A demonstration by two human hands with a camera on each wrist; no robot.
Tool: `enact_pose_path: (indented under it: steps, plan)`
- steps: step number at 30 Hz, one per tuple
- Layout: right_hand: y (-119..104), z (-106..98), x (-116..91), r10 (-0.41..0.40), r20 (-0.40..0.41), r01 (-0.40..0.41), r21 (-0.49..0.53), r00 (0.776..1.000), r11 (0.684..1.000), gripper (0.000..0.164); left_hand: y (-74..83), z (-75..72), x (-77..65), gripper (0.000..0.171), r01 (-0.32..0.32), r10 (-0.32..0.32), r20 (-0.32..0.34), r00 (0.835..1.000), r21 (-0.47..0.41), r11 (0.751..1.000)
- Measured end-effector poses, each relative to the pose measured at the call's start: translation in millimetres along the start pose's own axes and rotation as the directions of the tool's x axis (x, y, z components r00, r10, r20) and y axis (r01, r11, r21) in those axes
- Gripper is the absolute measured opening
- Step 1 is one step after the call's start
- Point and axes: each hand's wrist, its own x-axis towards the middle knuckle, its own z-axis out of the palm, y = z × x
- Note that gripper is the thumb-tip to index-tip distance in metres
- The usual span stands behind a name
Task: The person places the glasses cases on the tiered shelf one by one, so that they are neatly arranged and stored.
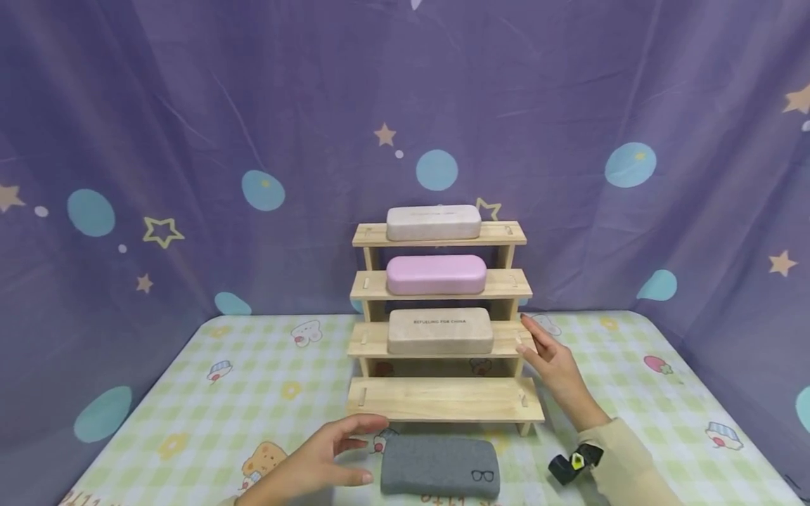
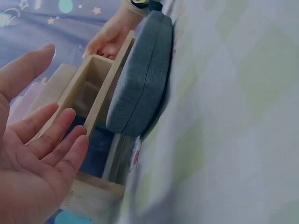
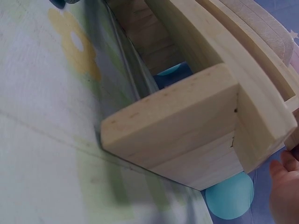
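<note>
A four-tier wooden display stand [image 1: 443,399] stands on the table, with glasses cases on its three upper tiers. My right hand [image 1: 560,372] grips the right end of the second tier from the bottom, thumb at the front and fingers behind. In front of the stand lies a grey fabric glasses case [image 1: 436,465] with a glasses print. My left hand [image 1: 329,453] is just left of this case, fingers spread and apart from it; the left wrist view shows its palm holding nothing. In the right wrist view, the right fingertips [image 3: 285,163] are partly cut off by the frame.
On the stand sit a beige case with lettering [image 1: 440,332], a pink case [image 1: 436,275] and a pale case [image 1: 433,223] on top. A green-checked cloth [image 1: 253,386] covers the table. Behind the stand hangs a purple patterned curtain [image 1: 316,105].
</note>
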Motion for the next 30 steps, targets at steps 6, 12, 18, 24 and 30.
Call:
enact_pose_path:
  steps: [6,12,18,24,30]
  plan:
    - [3,1,-1,-0.009,-0.001,0.009,0.003,1.000,1.000,0.062,-9.8,8.2,6.5,0.054,0.061,-0.059,0.026,0.998,-0.056,0.997]
    - [3,1,-1,-0.035,0.000,0.035,0.011,0.999,0.999,0.061,-11.3,15.0,14.7,0.058,0.131,-0.131,0.011,0.991,-0.029,0.991]
    - [3,1,0,-0.037,-0.004,0.037,0.005,0.999,0.999,0.060,-16.3,19.3,21.9,0.058,0.173,-0.172,0.025,0.985,-0.008,0.985]
    - [3,-1,1,-0.022,-0.009,0.022,-0.013,1.000,1.000,0.060,-24.8,22.5,28.0,0.058,0.158,-0.158,0.039,0.987,-0.016,0.987]
    - [3,-1,1,-0.019,-0.002,0.019,-0.006,1.000,1.000,0.061,-27.6,25.4,32.8,0.061,0.163,-0.163,0.025,0.986,0.010,0.987]
